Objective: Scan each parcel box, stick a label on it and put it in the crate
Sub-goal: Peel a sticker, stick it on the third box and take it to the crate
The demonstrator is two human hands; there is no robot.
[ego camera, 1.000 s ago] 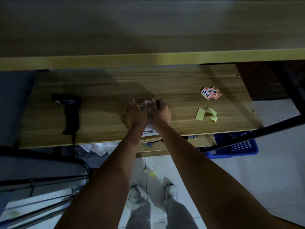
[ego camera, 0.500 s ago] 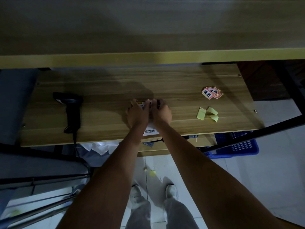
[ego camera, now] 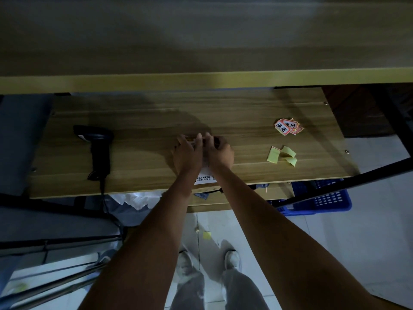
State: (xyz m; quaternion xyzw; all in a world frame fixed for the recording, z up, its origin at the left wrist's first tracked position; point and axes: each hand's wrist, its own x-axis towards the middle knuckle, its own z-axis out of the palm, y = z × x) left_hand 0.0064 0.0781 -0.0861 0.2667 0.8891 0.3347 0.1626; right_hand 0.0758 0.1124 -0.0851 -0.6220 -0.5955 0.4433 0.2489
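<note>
A: Wood-grain table, dim light, and both hands are crowding onto 1 small parcel box near the front edge. What is worrying you?

B: The box is sitting almost entirely under the hands. Only its near end, the white printed part, is showing between the wrists, right by the table's front edge. If the hands are pressing unevenly, I think it could be sliding toward the person and off the edge.

A: Are the hands gripping it?

B: The left hand is lying over the box's left side with fingers curled at the far end. The right hand is doing the same on the right. They are touching each other over the middle. Whether either is pinching the box or a label, I cannot tell; the fingertips are too dark and small.

A: Any other risk?

B: If a label is going on, it could be creasing or landing crooked, because the hands are hiding the surface they are working on. That is my guess only.

A: And the rest?

B: The scanner is lying well apart on the left. The red and white labels and the yellow backing papers are lying well apart on the right. The blue crate is sitting below the table's right end, so the box is needing a carry past that edge.
</note>
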